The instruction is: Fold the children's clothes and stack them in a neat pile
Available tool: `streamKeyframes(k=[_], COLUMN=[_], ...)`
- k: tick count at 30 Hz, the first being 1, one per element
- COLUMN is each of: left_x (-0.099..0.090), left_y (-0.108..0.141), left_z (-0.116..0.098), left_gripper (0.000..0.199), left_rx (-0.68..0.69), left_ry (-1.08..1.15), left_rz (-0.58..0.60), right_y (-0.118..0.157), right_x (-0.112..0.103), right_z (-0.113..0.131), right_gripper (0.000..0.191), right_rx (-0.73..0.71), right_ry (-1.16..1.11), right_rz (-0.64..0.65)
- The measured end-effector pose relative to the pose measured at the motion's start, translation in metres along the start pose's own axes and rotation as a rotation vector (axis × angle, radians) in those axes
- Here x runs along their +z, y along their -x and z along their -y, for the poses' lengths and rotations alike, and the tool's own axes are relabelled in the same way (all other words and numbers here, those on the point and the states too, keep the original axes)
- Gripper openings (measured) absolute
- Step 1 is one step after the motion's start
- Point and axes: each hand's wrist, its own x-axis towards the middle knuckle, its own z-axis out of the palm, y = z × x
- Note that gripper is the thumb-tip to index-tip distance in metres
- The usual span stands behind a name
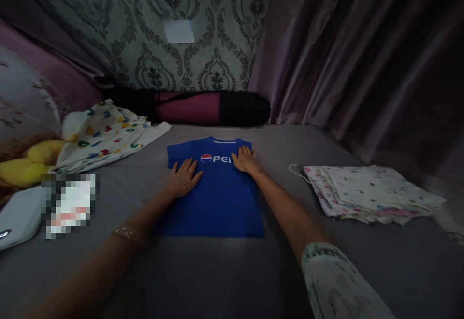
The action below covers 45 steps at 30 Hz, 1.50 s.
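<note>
A blue T-shirt (217, 203) with white lettering and a round red, white and blue logo lies spread face up on the grey sheet (217, 275), its neckline away from me. My left hand (184, 179) rests flat on the shirt's left side, below the sleeve, fingers spread. On the upper right, near the shoulder, my right hand (245, 159) presses flat and covers the end of the lettering and part of the right sleeve. Neither hand grasps anything.
Folded white printed clothes (373, 191) lie to the right. At left are a patterned white garment (108, 133), a yellow plush item (32, 162), a white object (23, 215) and a blurred-out item (72, 205). A black and maroon roll (188, 108) lies along the wall; curtains (326, 58) hang right.
</note>
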Motion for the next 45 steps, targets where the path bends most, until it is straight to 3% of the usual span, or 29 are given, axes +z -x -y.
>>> streamKeyframes(k=[4, 9, 17, 20, 25, 28, 30, 34, 38, 45], left_x=[-0.017, -0.032, -0.018, -0.015, -0.013, -0.011, -0.011, -0.014, -0.019, -0.026], left_y=[0.005, 0.029, 0.067, 0.075, 0.078, 0.079, 0.08, 0.084, 0.087, 0.089], left_z=[-0.006, -0.003, 0.021, 0.027, 0.033, 0.035, 0.034, 0.032, 0.031, 0.027], left_gripper=[0.063, 0.058, 0.041, 0.035, 0.03, 0.029, 0.029, 0.029, 0.03, 0.027], left_rx=[-0.023, -0.052, -0.313, -0.425, -0.482, -0.495, -0.507, -0.5, -0.47, -0.472], left_ry=[0.044, 0.126, 0.27, 0.319, 0.387, 0.365, 0.353, 0.363, 0.422, 0.454], left_rz=[0.079, 0.035, -0.204, -0.238, -0.254, -0.259, -0.252, -0.237, -0.228, -0.19], right_y=[-0.012, -0.028, -0.035, -0.036, -0.039, -0.038, -0.038, -0.044, -0.052, -0.058], right_x=[-0.007, -0.006, 0.01, 0.01, -0.005, -0.016, -0.02, -0.015, 0.001, 0.02], right_z=[-0.003, -0.006, -0.007, -0.009, -0.002, 0.023, 0.05, 0.118, 0.179, 0.235], right_gripper=[0.06, 0.064, 0.07, 0.069, 0.064, 0.05, 0.041, 0.031, 0.028, 0.03], right_rx=[0.027, 0.089, 0.075, 0.077, 0.106, 0.024, -0.056, -0.192, -0.266, -0.239], right_ry=[-0.02, -0.047, 0.04, 0.067, 0.08, 0.093, 0.052, -0.133, -0.179, -0.174], right_rz=[-0.105, -0.114, -0.101, -0.1, -0.042, -0.208, -0.245, -0.047, 0.006, 0.095])
